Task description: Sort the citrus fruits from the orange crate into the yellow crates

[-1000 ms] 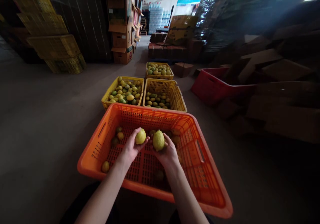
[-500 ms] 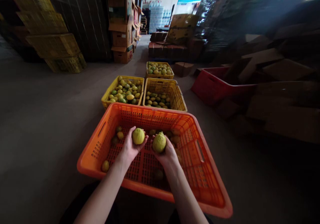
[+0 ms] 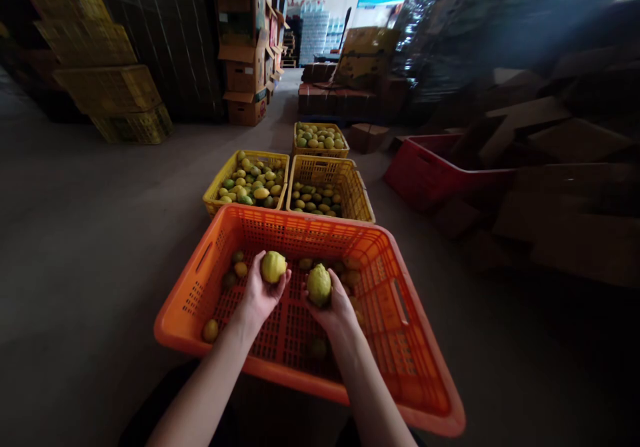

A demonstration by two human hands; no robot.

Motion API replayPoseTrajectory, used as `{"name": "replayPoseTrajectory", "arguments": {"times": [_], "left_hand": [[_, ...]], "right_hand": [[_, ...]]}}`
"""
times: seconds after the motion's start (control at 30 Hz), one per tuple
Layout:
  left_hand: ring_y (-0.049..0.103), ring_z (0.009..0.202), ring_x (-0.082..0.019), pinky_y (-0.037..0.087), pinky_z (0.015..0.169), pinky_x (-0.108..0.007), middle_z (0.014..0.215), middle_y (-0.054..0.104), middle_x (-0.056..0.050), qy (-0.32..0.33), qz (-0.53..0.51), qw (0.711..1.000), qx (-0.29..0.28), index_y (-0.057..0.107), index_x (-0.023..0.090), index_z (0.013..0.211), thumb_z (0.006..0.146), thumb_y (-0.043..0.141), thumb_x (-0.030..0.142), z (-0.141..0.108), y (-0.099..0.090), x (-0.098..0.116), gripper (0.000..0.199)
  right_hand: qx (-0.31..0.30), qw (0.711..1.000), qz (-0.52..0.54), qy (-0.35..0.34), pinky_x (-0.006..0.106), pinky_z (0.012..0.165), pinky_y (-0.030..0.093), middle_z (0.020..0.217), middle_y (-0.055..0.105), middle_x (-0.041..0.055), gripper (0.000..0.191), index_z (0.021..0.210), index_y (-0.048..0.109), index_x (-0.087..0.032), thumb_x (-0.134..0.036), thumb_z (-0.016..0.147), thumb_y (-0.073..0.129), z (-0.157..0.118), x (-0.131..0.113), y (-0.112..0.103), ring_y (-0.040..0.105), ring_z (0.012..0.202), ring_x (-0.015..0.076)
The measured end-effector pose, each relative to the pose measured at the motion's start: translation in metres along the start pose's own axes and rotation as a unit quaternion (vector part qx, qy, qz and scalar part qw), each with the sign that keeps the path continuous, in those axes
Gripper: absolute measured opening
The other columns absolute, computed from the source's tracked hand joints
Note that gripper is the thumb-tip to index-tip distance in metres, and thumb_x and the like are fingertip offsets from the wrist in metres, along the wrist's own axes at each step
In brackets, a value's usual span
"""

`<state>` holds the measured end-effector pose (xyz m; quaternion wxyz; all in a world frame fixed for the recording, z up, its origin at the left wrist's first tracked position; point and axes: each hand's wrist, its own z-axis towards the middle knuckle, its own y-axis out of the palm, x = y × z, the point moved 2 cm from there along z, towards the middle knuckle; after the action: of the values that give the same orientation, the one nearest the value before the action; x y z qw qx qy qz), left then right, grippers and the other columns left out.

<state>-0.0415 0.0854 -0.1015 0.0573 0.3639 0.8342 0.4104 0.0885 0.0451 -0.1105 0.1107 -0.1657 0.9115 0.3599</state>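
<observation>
Over the large orange crate (image 3: pixel 430 360), my left hand (image 3: pixel 260 295) cradles a yellow-green lemon (image 3: pixel 273 267), its fingers curled around the underside. To the right, my right hand (image 3: pixel 336 306) grips another lemon (image 3: pixel 319 285), knobbly and greenish yellow, with its nub pointing up. A small gap separates the two hands. Inside the orange crate lie several loose lemons, among them a yellow one (image 3: pixel 210 330) in the near left corner and one (image 3: pixel 241 269) at the far left. My forearms hide part of the crate floor.
Beyond the orange crate stand a yellow crate full of lemons (image 3: pixel 212 197), a part-filled yellow crate (image 3: pixel 357 190) and a farther full one (image 3: pixel 320 154). A red bin (image 3: pixel 420 174) and cardboard are at right. Stacked yellow crates (image 3: pixel 110 90) and boxes (image 3: pixel 244 77) rise at left.
My left hand has shifted slightly left, turning its lemon so the tip faces more to the right. The gap between my hands has widened. My right hand is nearly still.
</observation>
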Motion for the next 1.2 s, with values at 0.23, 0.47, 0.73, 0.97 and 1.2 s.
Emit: {"name": "replayPoseTrajectory", "arguments": {"times": [0.23, 0.47, 0.73, 0.97, 1.2], "left_hand": [[0.062, 0.057, -0.015, 0.051, 0.045, -0.022, 0.07, 0.065, -0.011, 0.013, -0.002, 0.999, -0.053, 0.06, 0.008, 0.083, 0.086, 0.035, 0.025, 0.004, -0.005, 0.004, 0.031], [0.063, 0.063, -0.016, 0.053, 0.049, -0.023, 0.07, 0.065, -0.007, 0.065, 0.025, 0.997, -0.033, 0.06, 0.011, 0.09, 0.081, 0.05, 0.033, 0.003, 0.0, 0.007, 0.026], [0.063, 0.063, -0.015, 0.052, 0.05, -0.023, 0.08, 0.065, -0.011, 0.053, 0.067, 0.993, -0.081, 0.061, 0.01, 0.089, 0.085, 0.04, 0.029, 0.005, -0.002, 0.006, 0.028], [0.063, 0.068, -0.016, 0.053, 0.057, -0.027, 0.078, 0.064, -0.005, 0.094, 0.08, 0.989, -0.078, 0.06, 0.014, 0.083, 0.076, 0.056, 0.028, 0.001, 0.005, 0.005, 0.016], [0.06, 0.059, -0.014, 0.048, 0.051, -0.023, 0.067, 0.062, -0.002, 0.141, 0.112, 0.979, -0.094, 0.059, 0.014, 0.069, 0.07, 0.056, 0.025, -0.006, 0.007, 0.006, 0.012]], "right_hand": [[-0.042, 0.999, -0.007, 0.001, 0.025, 0.046, 0.046, 0.059, 0.063, 0.0024, 0.01, 0.076, 0.055, -0.018, -0.028, 0.075, 0.055, -0.004, -0.002, 0.003, 0.057, 0.052, 0.0142], [-0.044, 0.999, -0.005, -0.004, 0.025, 0.045, 0.046, 0.06, 0.064, 0.0034, 0.015, 0.077, 0.056, -0.016, -0.025, 0.083, 0.046, 0.001, 0.0, 0.001, 0.059, 0.052, 0.0147], [-0.094, 0.994, -0.032, 0.034, 0.026, 0.046, 0.048, 0.064, 0.066, 0.0076, 0.031, 0.083, 0.06, -0.012, -0.027, 0.089, 0.033, 0.003, 0.004, 0.003, 0.061, 0.053, 0.0155], [-0.084, 0.995, -0.041, -0.024, 0.022, 0.05, 0.048, 0.07, 0.069, 0.0013, 0.012, 0.085, 0.062, -0.017, -0.02, 0.077, 0.054, -0.004, 0.0, 0.007, 0.063, 0.059, 0.0136], [-0.127, 0.989, -0.066, -0.029, 0.025, 0.049, 0.05, 0.067, 0.068, 0.0054, 0.019, 0.082, 0.064, -0.012, -0.028, 0.074, 0.057, -0.007, 0.005, 0.01, 0.062, 0.056, 0.0152]]}}
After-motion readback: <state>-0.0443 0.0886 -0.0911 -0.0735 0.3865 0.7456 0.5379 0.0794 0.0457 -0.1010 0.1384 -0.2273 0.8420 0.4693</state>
